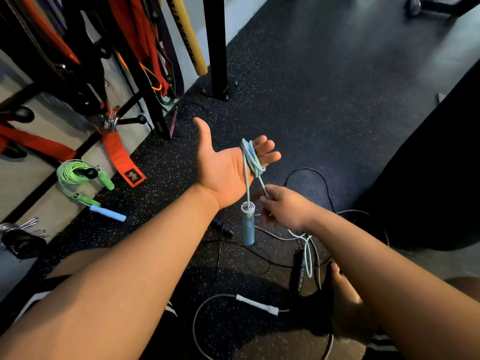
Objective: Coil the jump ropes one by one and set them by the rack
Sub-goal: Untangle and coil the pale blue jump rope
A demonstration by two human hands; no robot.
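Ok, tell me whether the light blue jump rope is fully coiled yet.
Partly coiled. Several loops of the light blue jump rope wrap the left hand; the right hand pinches the strand, with slack trailing to the floor.

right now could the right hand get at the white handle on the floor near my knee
Probably not yet: the right hand is pinching the light blue rope being wound around the left hand. The white handle lies uncovered below, so the way opens once it lets go.
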